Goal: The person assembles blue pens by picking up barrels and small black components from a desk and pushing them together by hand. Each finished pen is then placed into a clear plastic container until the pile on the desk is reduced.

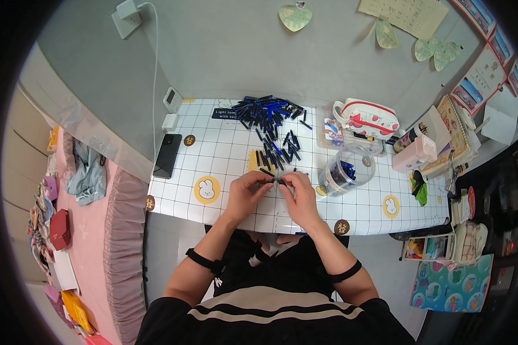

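My left hand and my right hand meet over the near middle of the table, fingertips pinched together. Between them is a small dark stick-like piece; its exact kind is too small to tell. Just beyond my fingers lie loose short black-and-blue sticks, which look like pen parts or ink cartridges. Farther back, a dense pile of the same sticks spreads across the table. To the right of my right hand stands a clear plastic tub with more of these sticks inside.
The white grid-patterned table carries a black phone at left. At the back right, a white pencil case with red patterns rests on a clear box. A pink holder and books stand far right. A pink bed lies left.
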`<action>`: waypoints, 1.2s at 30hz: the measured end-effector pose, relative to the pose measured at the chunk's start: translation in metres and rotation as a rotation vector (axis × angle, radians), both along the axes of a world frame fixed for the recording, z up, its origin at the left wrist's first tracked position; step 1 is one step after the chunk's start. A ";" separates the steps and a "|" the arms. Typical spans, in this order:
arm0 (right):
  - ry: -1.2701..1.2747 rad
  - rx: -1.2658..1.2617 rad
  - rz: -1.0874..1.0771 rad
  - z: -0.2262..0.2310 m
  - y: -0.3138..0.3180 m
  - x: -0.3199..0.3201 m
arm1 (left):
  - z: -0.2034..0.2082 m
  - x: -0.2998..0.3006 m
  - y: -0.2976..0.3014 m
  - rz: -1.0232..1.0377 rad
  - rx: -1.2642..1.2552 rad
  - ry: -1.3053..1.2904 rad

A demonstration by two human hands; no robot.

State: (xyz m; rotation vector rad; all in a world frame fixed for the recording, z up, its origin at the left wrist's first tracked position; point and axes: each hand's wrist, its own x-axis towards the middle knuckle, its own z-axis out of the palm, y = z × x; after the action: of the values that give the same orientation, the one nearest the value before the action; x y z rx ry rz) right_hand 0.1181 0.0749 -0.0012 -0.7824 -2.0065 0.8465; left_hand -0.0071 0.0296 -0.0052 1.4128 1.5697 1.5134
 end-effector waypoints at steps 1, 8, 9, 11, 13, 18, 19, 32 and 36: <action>0.025 0.011 -0.003 -0.002 0.000 -0.001 | 0.000 0.001 0.000 -0.025 0.017 -0.005; 0.019 0.249 -0.019 -0.002 -0.004 0.000 | 0.006 0.001 -0.007 -0.066 0.028 0.084; 0.015 0.245 -0.022 -0.002 -0.004 0.001 | 0.005 0.002 -0.007 -0.075 0.059 0.066; 0.012 0.224 -0.026 -0.002 -0.005 0.002 | 0.003 0.002 -0.007 -0.087 0.088 0.045; 0.014 0.207 -0.026 -0.002 -0.006 0.002 | 0.004 0.001 -0.007 -0.084 0.101 0.089; 0.006 0.176 -0.017 -0.004 -0.004 -0.001 | 0.003 0.001 -0.007 -0.071 0.073 0.101; -0.004 0.266 -0.026 -0.004 -0.003 -0.002 | 0.003 0.001 -0.007 -0.071 0.077 0.096; -0.026 0.174 -0.003 -0.002 -0.006 0.001 | 0.002 0.002 -0.006 -0.070 0.099 0.117; -0.009 0.074 0.002 -0.002 -0.007 0.001 | 0.005 0.002 -0.007 -0.062 0.077 0.123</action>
State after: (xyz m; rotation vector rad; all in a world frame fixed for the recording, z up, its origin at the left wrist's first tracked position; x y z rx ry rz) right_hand 0.1191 0.0677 -0.0032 -0.7438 -2.0351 0.7666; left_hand -0.0051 0.0229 -0.0004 1.6099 1.5380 1.4904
